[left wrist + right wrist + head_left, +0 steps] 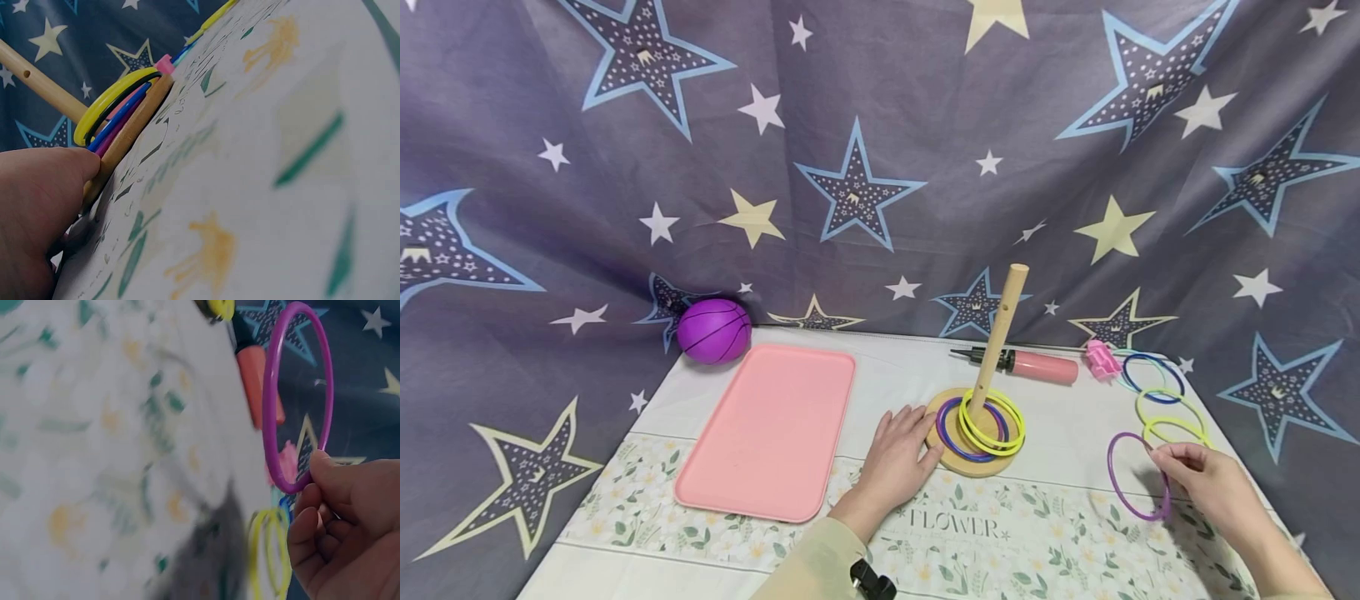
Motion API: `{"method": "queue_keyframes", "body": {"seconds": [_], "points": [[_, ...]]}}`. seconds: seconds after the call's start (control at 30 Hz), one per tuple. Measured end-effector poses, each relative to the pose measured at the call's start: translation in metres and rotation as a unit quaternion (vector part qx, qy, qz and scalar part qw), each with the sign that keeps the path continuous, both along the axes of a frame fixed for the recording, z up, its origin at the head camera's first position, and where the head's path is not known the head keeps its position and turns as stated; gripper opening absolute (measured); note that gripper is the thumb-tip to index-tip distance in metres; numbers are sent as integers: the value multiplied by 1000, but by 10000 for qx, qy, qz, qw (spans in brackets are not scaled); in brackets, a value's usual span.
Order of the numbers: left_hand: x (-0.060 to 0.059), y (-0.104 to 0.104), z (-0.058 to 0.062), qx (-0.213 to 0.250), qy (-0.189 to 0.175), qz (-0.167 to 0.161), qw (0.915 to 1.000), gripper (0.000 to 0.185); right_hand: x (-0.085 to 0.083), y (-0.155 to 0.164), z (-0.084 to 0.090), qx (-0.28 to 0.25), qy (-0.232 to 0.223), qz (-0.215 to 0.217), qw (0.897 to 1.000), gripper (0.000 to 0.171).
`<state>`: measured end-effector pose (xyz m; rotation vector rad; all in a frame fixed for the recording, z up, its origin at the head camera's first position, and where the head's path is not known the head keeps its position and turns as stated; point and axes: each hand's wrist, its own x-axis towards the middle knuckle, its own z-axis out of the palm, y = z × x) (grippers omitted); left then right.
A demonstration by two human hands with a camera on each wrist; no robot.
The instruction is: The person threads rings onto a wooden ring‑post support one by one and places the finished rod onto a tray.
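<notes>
Fingers (pixel 1172 457) of right hand (pixel 1213 487) pinch purple ring (pixel 1118 479)

Head view is evenly lit and pretty sharp, soft light from above, only faint shadows under the right hand (pixel 1206 483) and the purple ring (pixel 1137 477). Backdrop bends a bit toward the edges, wide lens. Both wrist views are dim and bluish. The tablecloth (pixel 94 456) is smeared with blur in the right wrist one, and the left wrist one is soft up close.
</notes>
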<state>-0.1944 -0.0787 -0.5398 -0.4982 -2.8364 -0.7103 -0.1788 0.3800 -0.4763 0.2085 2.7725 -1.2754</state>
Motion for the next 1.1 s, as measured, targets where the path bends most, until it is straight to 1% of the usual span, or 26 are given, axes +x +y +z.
{"method": "queue_keyframes", "body": {"seconds": [0.27, 0.4, 0.63, 0.87, 1.1], "points": [[-1, 0, -1, 9, 41, -22, 10000, 56, -6, -27, 36, -150, 855, 137, 9961, 38], [-1, 0, -3, -14, 42, -28, 10000, 57, -10, -39, 51, -117, 1161, 219, 9929, 37], [-1, 0, -4, 0, 30, -28, 10000, 57, -19, -60, 74, -323, 1608, 398, 9857, 32], [0, 0, -2, 42, 49, -15, 10000, 56, -27, -80, 96, -256, 1866, 413, 9812, 31], [0, -1, -4, 45, 72, -23, 10000, 56, -35, -98, 113, -339, 2036, 441, 9775, 29]]}}
